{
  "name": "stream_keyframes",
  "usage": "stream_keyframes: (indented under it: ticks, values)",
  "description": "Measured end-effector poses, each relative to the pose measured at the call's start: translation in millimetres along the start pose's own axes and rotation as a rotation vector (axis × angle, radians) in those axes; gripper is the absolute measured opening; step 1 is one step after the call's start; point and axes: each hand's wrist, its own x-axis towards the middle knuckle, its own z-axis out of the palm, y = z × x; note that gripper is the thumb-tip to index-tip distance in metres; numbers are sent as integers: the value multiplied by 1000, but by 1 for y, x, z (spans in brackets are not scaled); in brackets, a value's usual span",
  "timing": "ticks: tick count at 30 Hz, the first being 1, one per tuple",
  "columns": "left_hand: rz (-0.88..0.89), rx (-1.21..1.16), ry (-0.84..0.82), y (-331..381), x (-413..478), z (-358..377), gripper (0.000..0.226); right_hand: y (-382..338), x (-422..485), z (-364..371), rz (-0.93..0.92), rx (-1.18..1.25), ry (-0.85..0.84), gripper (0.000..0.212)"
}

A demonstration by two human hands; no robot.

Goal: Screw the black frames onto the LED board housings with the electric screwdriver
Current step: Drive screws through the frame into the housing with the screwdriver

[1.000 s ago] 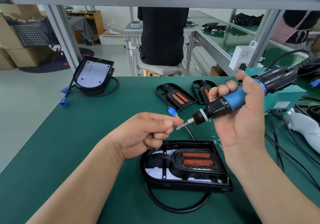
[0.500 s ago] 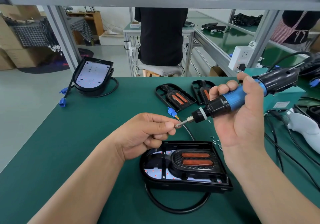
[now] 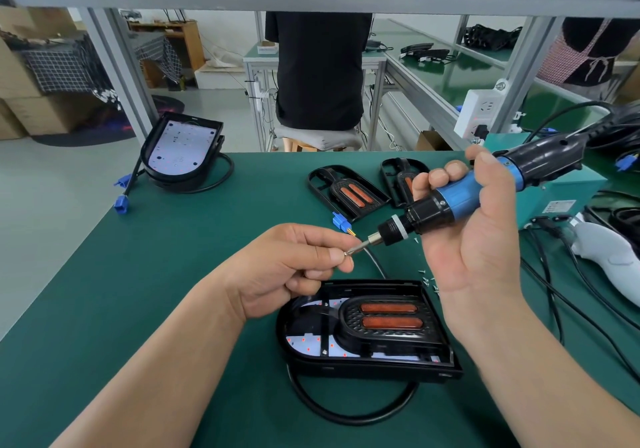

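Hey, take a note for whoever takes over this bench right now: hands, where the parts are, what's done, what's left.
Right hand grips the electric screwdriver, raised above the mat. Left hand pinches what looks like a screw at the screwdriver's tip.
Near housing has a black frame laid on it; screws driven so far: cannot tell.
Two loose frames lie behind; a bare housing sits far left; loose screws lie just beyond the near housing.
Left: fasten this frame, then fit the others.

Two frames (image 3: 346,191) lie behind the housing (image 3: 346,371), perhaps touching.
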Motion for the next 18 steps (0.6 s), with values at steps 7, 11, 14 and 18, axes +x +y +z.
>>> stream_keyframes:
  ticks: [7,11,14,18]
  values:
    - [34,36,12,-1,1,-2,25,2,0,2,-13,-46,-18,22]
    - [61,69,20,-3,1,-3,25,3,1,3,10,-59,33,21]
    - [85,96,12,-5,3,-4,27,3,2,1,28,-56,57,22]
    - [108,133,5,-6,4,-5,27,0,3,1,34,-45,-2,17]
